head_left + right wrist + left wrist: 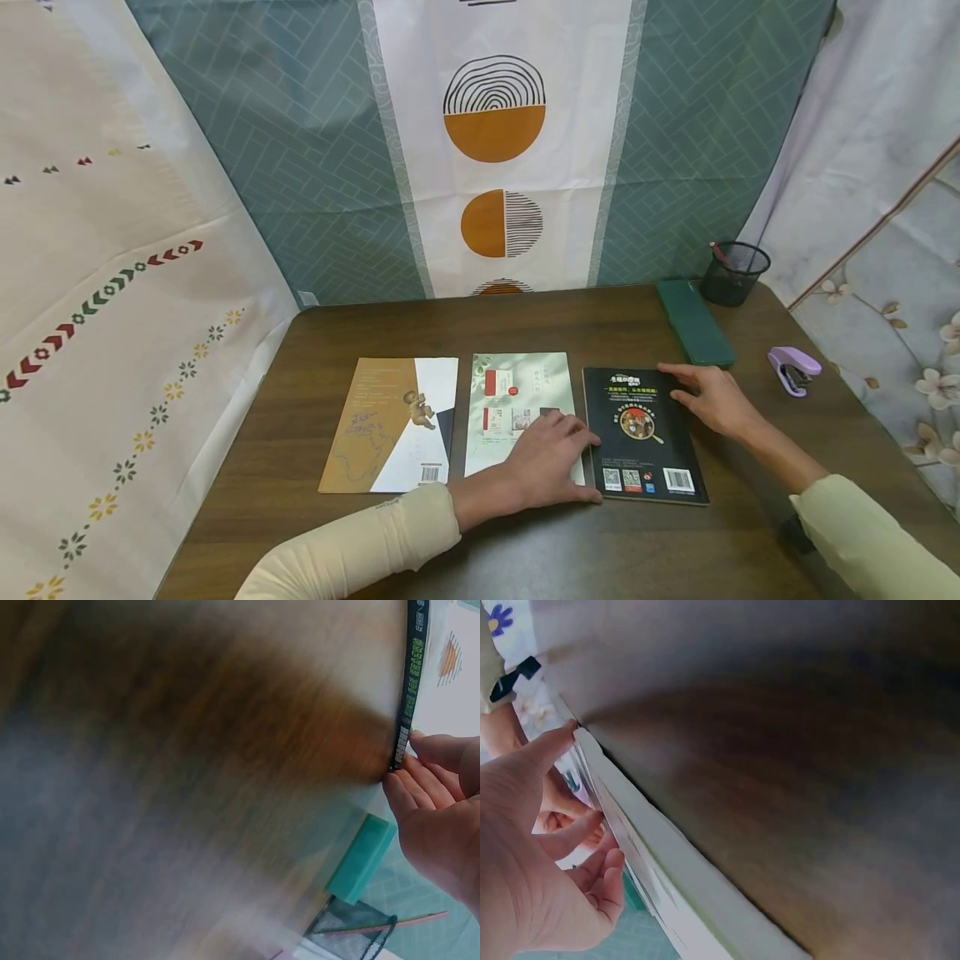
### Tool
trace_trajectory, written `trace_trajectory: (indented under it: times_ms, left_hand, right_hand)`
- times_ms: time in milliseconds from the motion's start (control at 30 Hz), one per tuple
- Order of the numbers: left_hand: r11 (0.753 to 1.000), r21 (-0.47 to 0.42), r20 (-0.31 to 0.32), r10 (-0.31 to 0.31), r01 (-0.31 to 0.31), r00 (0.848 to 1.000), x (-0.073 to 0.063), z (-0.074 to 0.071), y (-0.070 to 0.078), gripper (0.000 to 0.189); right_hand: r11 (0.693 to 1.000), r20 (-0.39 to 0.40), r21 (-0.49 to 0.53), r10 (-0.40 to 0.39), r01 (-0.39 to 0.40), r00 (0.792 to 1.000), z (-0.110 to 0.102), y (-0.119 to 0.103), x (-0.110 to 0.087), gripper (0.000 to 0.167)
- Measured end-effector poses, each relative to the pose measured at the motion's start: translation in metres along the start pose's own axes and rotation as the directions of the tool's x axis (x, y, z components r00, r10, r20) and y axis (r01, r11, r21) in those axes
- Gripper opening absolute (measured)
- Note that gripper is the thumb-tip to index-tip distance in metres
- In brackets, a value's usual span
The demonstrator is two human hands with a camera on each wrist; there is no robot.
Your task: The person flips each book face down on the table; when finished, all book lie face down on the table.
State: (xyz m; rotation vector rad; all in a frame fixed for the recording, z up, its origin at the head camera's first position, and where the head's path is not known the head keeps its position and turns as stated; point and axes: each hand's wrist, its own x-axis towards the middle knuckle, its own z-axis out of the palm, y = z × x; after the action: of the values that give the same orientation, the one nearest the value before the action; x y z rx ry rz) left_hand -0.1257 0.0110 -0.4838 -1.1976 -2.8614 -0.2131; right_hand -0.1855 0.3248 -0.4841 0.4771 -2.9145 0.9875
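Three books lie in a row on a brown table. The black book [641, 475] is on the right, back cover up, with a magnifying-glass picture and barcodes. My right hand [712, 400] touches its top right corner, fingers fairly straight. In the right wrist view, fingertips and thumb meet the end of the black book's spine [412, 675]. Over the pale green book [487, 442] in the middle reaches my left hand [543, 458], its fingertips and thumb at the black book's left edge. A tan and white book [367, 442] lies at the left.
A green case [693, 321] lies beyond the right hand, beside a black mesh pen holder [731, 279] with a red pencil or pen. Near the table's right edge sits a purple stapler [795, 368]. Patterned cloths hang behind the table [525, 567] and at both sides.
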Motion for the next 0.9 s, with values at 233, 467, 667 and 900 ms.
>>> trace_trajectory:
  times_ms: [233,467,667,900]
  left_hand:
    - [1.0,0.014,-0.023,-0.011,0.012,1.0,-0.001,0.003,0.005,0.075]
    - [1.0,0.006,-0.032,-0.026,0.026,0.999,0.0,0.004,0.007,0.074]
    - [1.0,-0.004,-0.034,-0.021,0.021,0.999,0.0,0.003,0.007,0.075]
    - [0.993,-0.118,0.006,-0.001,0.002,1.0,-0.006,-0.005,-0.006,0.081]
  right_hand:
    - [1.0,0.017,-0.005,0.014,-0.014,1.0,0.002,-0.001,0.003,0.049]
    - [1.0,0.024,-0.005,0.025,-0.024,0.999,0.004,0.0,0.004,0.048]
    - [1.0,0.018,-0.014,0.024,-0.024,1.0,0.004,-0.001,0.005,0.048]
    - [0.996,0.011,-0.094,-0.004,0.005,1.0,0.003,-0.005,0.005,0.051]
